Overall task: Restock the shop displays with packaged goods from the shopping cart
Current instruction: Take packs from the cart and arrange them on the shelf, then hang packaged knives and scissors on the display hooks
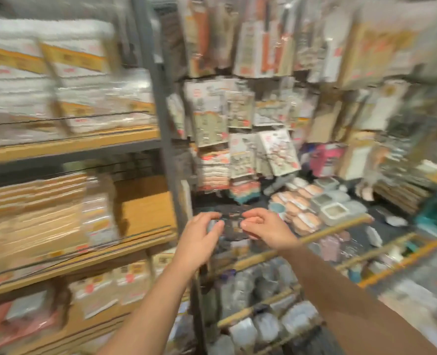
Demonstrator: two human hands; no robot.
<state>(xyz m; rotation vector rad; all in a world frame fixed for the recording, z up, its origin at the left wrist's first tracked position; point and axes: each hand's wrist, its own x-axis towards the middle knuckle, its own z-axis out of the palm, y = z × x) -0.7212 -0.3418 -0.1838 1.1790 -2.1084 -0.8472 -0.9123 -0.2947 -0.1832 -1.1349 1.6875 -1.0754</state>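
A dark flat packet (231, 222) is sitting between the two hands, in front of the grey upright (161, 119) where the shelves meet the hanging display. Motion blur is smearing it, so its print and edges are hard to make out. The left hand (202, 234) is pinching the packet's left end with curled fingers and thumb. The right hand (262, 228) is pinching the right end in the same way; its fingertips are blurring into the packet. Both forearms are running off the bottom edge, the right one in a brown sleeve (361, 311).

Beyond the hands, pale and peach tubs (312, 201) are lying on a dark ledge, and carded packs (237, 119) are hanging above them, their labels unreadable. To the left, wooden shelves (71, 144) are carrying stacked bags, all streaked by blur. Below, bins (261, 303) with clear wrapped goods are partly hidden by the arms. No cart can be made out.
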